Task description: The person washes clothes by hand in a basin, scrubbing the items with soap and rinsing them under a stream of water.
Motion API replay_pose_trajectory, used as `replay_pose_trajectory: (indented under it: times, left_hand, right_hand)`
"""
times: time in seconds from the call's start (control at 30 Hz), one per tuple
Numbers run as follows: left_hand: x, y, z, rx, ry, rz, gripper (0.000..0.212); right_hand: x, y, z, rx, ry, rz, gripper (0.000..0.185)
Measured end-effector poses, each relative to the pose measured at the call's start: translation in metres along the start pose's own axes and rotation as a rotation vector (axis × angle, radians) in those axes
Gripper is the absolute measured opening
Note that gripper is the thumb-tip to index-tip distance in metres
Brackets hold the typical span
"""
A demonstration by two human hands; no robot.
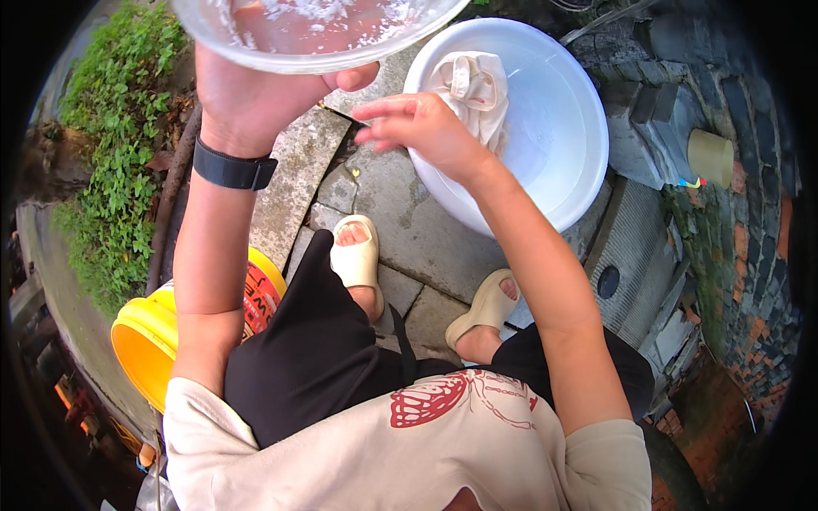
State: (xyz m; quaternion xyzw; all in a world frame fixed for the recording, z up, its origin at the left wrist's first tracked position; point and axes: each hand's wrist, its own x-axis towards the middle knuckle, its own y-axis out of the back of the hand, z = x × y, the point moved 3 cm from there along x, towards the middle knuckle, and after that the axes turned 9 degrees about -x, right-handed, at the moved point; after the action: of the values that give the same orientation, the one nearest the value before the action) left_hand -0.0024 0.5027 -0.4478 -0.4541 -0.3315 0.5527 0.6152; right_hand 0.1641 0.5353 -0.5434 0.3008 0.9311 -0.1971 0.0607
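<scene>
My left hand (255,105), with a black band at its wrist, supports a clear plastic bowl (300,62) from below at the top of the view. White powder or flakes cling inside the bowl, whose far part is cut off by the frame. Fingers partly spread, my right hand (441,131) holds nothing and hovers over the near-left rim of a pale plastic basin (578,96). Inside the basin, a cream cloth garment (470,83) lies bunched against the left wall. The basin seems to contain shallow clear water.
By my left leg, a yellow plastic bucket (144,326) lies tipped on its side. Uneven stone paving (425,220) spreads under my sandals. Leafy green plants (121,96) grow at the left. Concrete blocks (645,134) and a brick wall (757,255) stand at the right.
</scene>
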Motion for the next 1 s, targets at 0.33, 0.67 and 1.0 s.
replay_pose_trajectory:
  times: [0.33,0.67,1.0]
  left_hand:
    - [0.021,0.000,-0.012,0.000,0.160,-0.122,0.071]
    - [0.032,0.007,-0.021,-0.016,0.090,-0.022,0.068]
    - [0.027,0.018,-0.066,-0.076,0.208,0.131,0.066]
  right_hand:
    - [-0.038,0.068,0.121,-0.208,-0.422,0.485,0.026]
    - [-0.002,-0.068,0.024,-0.451,0.142,0.067,0.029]
    - [-0.050,-0.008,0.006,-1.052,0.261,0.322,0.022]
